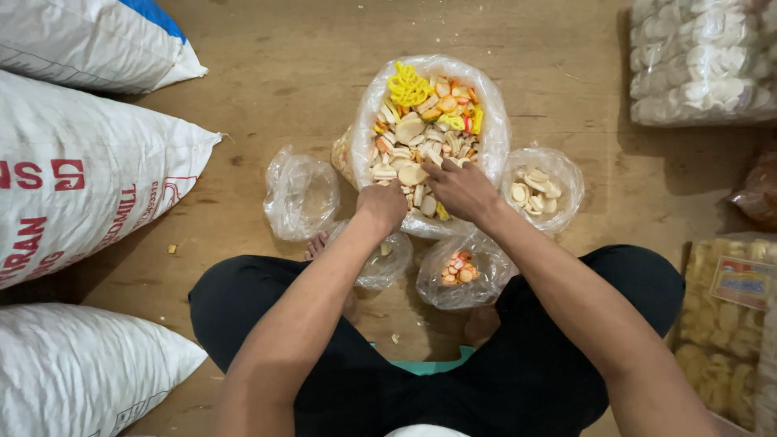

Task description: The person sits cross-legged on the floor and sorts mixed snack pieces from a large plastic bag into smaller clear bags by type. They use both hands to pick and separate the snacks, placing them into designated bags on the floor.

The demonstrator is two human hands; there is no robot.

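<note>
- Wooden floor (283,73), brown boards, scuffed, a few crumbs scattered near the middle.
- Big clear bag of mixed crackers (425,129) stands open at centre: yellow, orange and pale pieces.
- Four small clear bags around it: an empty-looking one (301,194) to its left, one with pale round crackers (538,190) to its right, one with orange pieces (461,275) in front, one nearly empty (387,259) beside that.
- White woven sacks (81,170) lie along the left edge, three in view.
- Packs of white crackers (700,61) top right; packs of yellowish crackers (728,324) lower right.
</note>
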